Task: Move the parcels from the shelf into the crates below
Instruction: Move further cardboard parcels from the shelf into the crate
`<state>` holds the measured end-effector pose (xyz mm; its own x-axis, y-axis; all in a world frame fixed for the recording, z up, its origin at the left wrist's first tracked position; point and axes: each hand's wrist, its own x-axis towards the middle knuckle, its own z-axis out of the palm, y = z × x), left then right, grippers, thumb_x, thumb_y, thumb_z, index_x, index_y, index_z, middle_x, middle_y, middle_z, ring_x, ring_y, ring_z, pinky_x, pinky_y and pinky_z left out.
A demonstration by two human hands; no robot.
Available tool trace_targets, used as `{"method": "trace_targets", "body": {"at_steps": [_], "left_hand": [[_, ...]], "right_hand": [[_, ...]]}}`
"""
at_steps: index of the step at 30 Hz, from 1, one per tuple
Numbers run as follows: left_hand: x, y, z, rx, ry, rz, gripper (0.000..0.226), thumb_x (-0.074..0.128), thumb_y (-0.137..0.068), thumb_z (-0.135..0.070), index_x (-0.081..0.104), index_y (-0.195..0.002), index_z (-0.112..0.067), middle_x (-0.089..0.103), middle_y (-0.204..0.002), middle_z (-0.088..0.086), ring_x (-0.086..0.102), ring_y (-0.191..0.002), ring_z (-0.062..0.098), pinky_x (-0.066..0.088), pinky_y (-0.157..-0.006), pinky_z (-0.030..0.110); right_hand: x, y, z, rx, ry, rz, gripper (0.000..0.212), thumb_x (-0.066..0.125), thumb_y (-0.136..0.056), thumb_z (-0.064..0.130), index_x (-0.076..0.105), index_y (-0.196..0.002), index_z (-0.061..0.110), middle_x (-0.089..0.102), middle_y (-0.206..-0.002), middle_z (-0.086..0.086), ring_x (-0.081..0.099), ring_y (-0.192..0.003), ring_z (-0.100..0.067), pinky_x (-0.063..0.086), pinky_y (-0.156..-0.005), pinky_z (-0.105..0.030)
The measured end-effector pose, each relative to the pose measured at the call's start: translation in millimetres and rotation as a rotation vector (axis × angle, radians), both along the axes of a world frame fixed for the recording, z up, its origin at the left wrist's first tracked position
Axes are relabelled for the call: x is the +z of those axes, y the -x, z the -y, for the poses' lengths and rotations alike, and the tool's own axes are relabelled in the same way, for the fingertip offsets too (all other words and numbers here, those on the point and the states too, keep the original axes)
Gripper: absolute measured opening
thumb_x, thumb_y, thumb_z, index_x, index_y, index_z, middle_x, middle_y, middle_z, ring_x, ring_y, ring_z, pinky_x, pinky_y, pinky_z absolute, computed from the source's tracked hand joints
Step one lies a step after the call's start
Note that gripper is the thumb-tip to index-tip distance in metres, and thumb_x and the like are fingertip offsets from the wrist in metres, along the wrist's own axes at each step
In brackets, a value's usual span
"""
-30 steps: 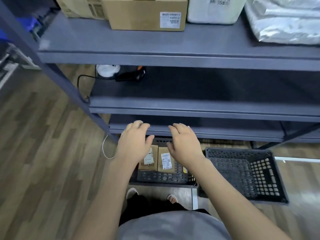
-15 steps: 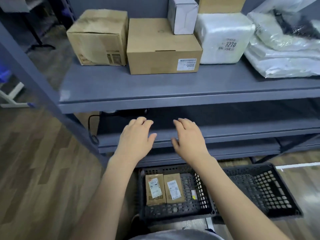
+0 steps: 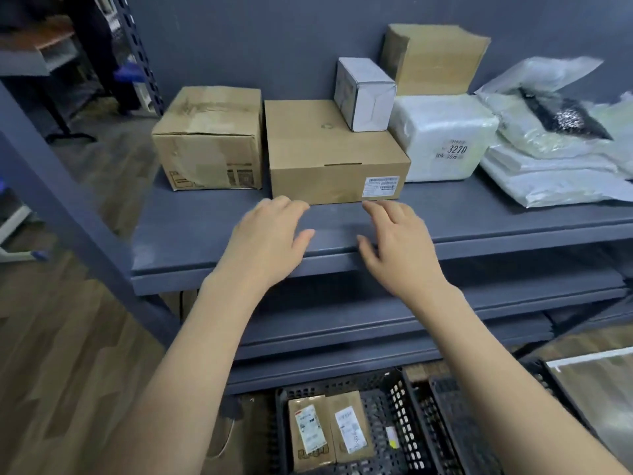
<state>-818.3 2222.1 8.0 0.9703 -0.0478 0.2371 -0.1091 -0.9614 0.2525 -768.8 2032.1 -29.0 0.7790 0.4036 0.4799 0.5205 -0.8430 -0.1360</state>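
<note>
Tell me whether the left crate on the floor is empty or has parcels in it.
Not empty. The left crate holds two flat brown parcels lying side by side, labels up.

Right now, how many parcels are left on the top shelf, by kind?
Brown cardboard boxes: 3
Small grey-white box: 1
White wrapped block: 1
Plastic mailer bags: cannot tell, a loose overlapping pile
Total: 5 plus the bags
</note>
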Motion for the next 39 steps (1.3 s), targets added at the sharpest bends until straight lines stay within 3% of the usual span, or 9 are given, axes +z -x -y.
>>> {"method": "trace_targets", "body": {"at_steps": [7, 11, 13, 17, 20, 26, 30, 34, 39], "left_hand": [[63.1, -91.8, -8.7, 0.024, -0.303, -0.040, 0.049, 0.050, -0.093, -0.037, 0.045, -0.133, -0.008, 0.047, -0.131, 0.011, 0.042, -0.122, 0.029, 0.039, -0.098, 0.040], [90.8, -148.8, -4.6, 0.054, -0.385, -0.058, 0.051, 0.052, -0.092, -0.038, 0.043, -0.131, -0.006, 0.046, -0.129, 0.013, 0.045, -0.119, 0.032, 0.040, -0.093, 0.040], [94.7, -173.5, 5.2, 0.057, -0.355, -0.095, 0.053, 0.056, -0.090, -0.041, 0.043, -0.128, -0.006, 0.047, -0.126, 0.012, 0.046, -0.117, 0.031, 0.042, -0.090, 0.042], [104.8, -211.1, 24.4, 0.087, -0.273, -0.140, 0.050, 0.068, -0.080, -0.037, 0.042, -0.112, -0.009, 0.050, -0.118, 0.008, 0.048, -0.100, 0.026, 0.039, -0.070, 0.036], [111.0, -223.1, 35.0, 0.112, -0.206, -0.201, 0.069, 0.073, -0.075, -0.047, 0.039, -0.122, -0.010, 0.046, -0.112, 0.001, 0.048, -0.104, 0.024, 0.034, -0.065, 0.034], [93.9, -239.7, 46.8, 0.074, -0.123, -0.207, 0.070, 0.070, -0.078, -0.042, 0.034, -0.129, -0.011, 0.044, -0.097, 0.002, 0.047, -0.086, 0.023, 0.042, -0.066, 0.034], [84.7, -239.4, 53.8, 0.088, -0.021, -0.140, 0.060, 0.065, -0.084, -0.026, 0.035, -0.131, -0.003, 0.050, -0.108, 0.011, 0.045, -0.086, 0.025, 0.038, -0.065, 0.035], [80.1, -228.9, 51.1, 0.078, 0.033, -0.073, 0.048, 0.062, -0.084, -0.014, 0.038, -0.125, -0.005, 0.051, -0.099, 0.013, 0.051, -0.095, 0.031, 0.039, -0.067, 0.036], [66.0, -185.9, 52.7, -0.024, 0.132, 0.114, 0.068, 0.049, -0.087, -0.001, 0.020, -0.147, -0.016, 0.058, -0.108, 0.014, 0.053, -0.094, 0.031, 0.047, -0.079, 0.039]], "right_hand": [[76.1, -92.7, 4.8, -0.022, 0.141, -0.034, 0.054, 0.059, -0.089, 0.020, 0.041, -0.136, 0.000, 0.043, -0.137, -0.017, 0.039, -0.124, -0.036, 0.035, -0.100, -0.041], [102.9, -148.7, 6.2, -0.096, 0.203, -0.099, 0.056, 0.058, -0.089, 0.023, 0.037, -0.136, 0.003, 0.039, -0.139, -0.013, 0.035, -0.127, -0.031, 0.038, -0.098, -0.039], [106.3, -171.8, 8.2, -0.113, 0.252, -0.128, 0.054, 0.059, -0.088, 0.023, 0.038, -0.135, 0.005, 0.040, -0.138, -0.012, 0.037, -0.126, -0.030, 0.039, -0.095, -0.039], [110.6, -203.2, 8.1, -0.104, 0.293, -0.134, 0.055, 0.058, -0.087, 0.022, 0.035, -0.135, 0.007, 0.044, -0.133, -0.013, 0.041, -0.121, -0.031, 0.041, -0.088, -0.039], [113.1, -216.3, 7.5, -0.092, 0.288, -0.125, 0.063, 0.059, -0.087, 0.021, 0.028, -0.141, 0.009, 0.043, -0.134, -0.013, 0.040, -0.122, -0.032, 0.041, -0.092, -0.039], [106.6, -224.5, 8.1, -0.070, 0.269, -0.159, 0.062, 0.055, -0.089, 0.020, 0.027, -0.143, 0.008, 0.046, -0.133, -0.014, 0.042, -0.119, -0.033, 0.038, -0.091, -0.037], [104.9, -214.7, 7.1, -0.024, 0.234, -0.137, 0.066, 0.055, -0.088, 0.016, 0.024, -0.145, 0.004, 0.048, -0.132, -0.017, 0.044, -0.118, -0.034, 0.039, -0.091, -0.036], [102.5, -194.6, 12.6, 0.003, 0.163, -0.124, 0.062, 0.056, -0.087, 0.016, 0.030, -0.141, 0.004, 0.049, -0.130, -0.016, 0.044, -0.117, -0.033, 0.039, -0.090, -0.037], [89.1, -150.5, 29.4, 0.109, -0.035, -0.080, 0.059, 0.053, -0.088, 0.008, 0.032, -0.143, 0.002, 0.049, -0.134, -0.015, 0.042, -0.122, -0.031, 0.030, -0.093, -0.026]]}}
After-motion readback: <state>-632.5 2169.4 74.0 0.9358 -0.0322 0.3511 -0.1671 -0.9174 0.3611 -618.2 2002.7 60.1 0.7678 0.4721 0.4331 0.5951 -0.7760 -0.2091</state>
